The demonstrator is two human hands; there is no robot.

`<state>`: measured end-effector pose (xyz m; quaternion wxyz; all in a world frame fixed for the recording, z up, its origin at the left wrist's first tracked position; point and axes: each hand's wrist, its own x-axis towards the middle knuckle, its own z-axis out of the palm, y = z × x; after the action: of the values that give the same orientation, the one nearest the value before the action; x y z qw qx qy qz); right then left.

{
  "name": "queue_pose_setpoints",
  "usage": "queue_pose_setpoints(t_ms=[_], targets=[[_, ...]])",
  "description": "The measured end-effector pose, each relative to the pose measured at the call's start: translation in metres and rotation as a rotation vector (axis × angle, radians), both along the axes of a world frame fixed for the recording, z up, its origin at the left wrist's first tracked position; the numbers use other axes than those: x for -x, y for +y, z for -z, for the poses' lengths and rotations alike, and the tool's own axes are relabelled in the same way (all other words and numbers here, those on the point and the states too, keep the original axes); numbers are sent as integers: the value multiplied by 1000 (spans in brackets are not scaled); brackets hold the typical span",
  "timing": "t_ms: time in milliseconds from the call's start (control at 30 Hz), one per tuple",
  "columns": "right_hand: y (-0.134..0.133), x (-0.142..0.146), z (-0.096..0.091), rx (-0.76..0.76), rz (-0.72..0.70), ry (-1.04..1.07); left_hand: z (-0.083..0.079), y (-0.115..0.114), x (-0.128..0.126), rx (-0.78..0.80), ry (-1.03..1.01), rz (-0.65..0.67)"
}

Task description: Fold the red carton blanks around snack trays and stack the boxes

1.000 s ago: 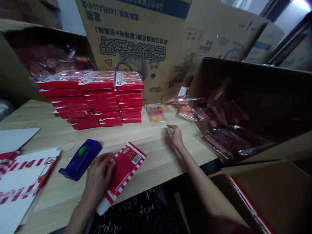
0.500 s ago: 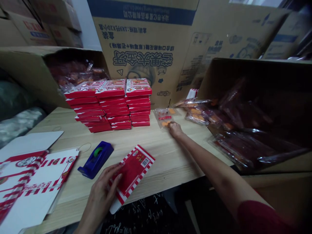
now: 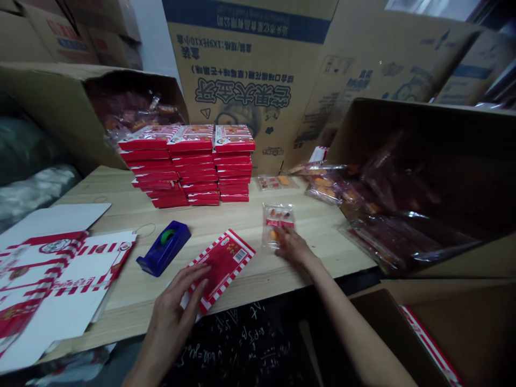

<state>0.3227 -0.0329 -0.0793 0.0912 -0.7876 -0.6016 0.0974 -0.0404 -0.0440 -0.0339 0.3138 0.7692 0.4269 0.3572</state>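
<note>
Far left, flattened white card blanks (image 3: 52, 279) printed with red-and-white stripes lie overlapping at the edge of the pale wood-grain tabletop (image 3: 121, 306). Behind them, at the back left, an open cardboard carton (image 3: 44, 102) holds red-toned plastic packets. A blue tape dispenser (image 3: 164, 248) sits on the tabletop just right of the blanks.

The left hand (image 3: 169, 317) comes in from the near edge, fingers spread and open, not clenched. Its fingertips rest on the lower left edge of a flat red-and-white striped box (image 3: 221, 270), which lies at about 1 o'clock from the hand and tilts across the tabletop. Beyond the box, at the back, three columns of stacked red boxes (image 3: 193, 166) stand against a large printed carton panel (image 3: 245, 70).

Main change: the clear packet (image 3: 278, 224) of orange pieces, lying close to the stacks half a second ago, has been drawn forward toward the person. It now lies at about 12 o'clock from the right hand (image 3: 294, 248), touching its fingertips at the packet's lower edge. Whether it is pinched or only pushed cannot be told. A second clear packet (image 3: 277, 183) lies behind it, near the stacks. Further right, an open carton (image 3: 407, 129) holds more packets, and a cardboard box (image 3: 403, 333) sits below the tabletop at bottom right.
</note>
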Motion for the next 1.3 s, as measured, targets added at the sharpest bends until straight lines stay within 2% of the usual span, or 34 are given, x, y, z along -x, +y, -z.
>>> queue_pose_setpoints(t_ms=[100, 233, 367, 467, 533, 633, 700, 767, 833, 900, 1033, 1100, 1133, 1233, 1300], targets=[[-4, -4, 3, -103, 50, 90, -1, 3, -10, 28, -33, 2], [-14, -14, -1, -320, 171, 231, 2, 1, -22, 72, -46, 9], [-37, -33, -17, -591, 329, 446, 2, -3, -25, 118, -70, 2], [-62, -40, -35, -696, 397, 654, 3, 1, -30, 181, -108, -62], [-81, -31, -48, -662, 389, 972, 3, 6, -36, 254, -199, -118], [-102, 2, -61, -417, 340, 1460, -2, 10, -46, 411, -406, -83], [-109, 31, -62, -223, 283, 1586, -8, 7, -47, 610, -484, 37], [-111, 58, -59, -92, 206, 1632, -12, -1, -41, 838, -508, 138], [-108, 75, -52, -23, 119, 1617, -13, -13, -25, 976, -550, 133], [-100, 81, -49, -7, 12, 1546, -12, -26, 2, 1010, -619, 7], [-61, 78, -61, -90, -279, 1295, -19, -50, 73, 909, -758, -511], [-34, 84, -71, -143, -444, 1072, -28, -59, 103, 773, -842, -732], [-20, 92, -74, -120, -542, 925, -33, -63, 115, 692, -881, -811], [18, 126, -68, 109, -823, 460, -39, -72, 131, 528, -950, -965], [35, 150, -55, 237, -923, 237, -34, -77, 129, 527, -954, -1005]])
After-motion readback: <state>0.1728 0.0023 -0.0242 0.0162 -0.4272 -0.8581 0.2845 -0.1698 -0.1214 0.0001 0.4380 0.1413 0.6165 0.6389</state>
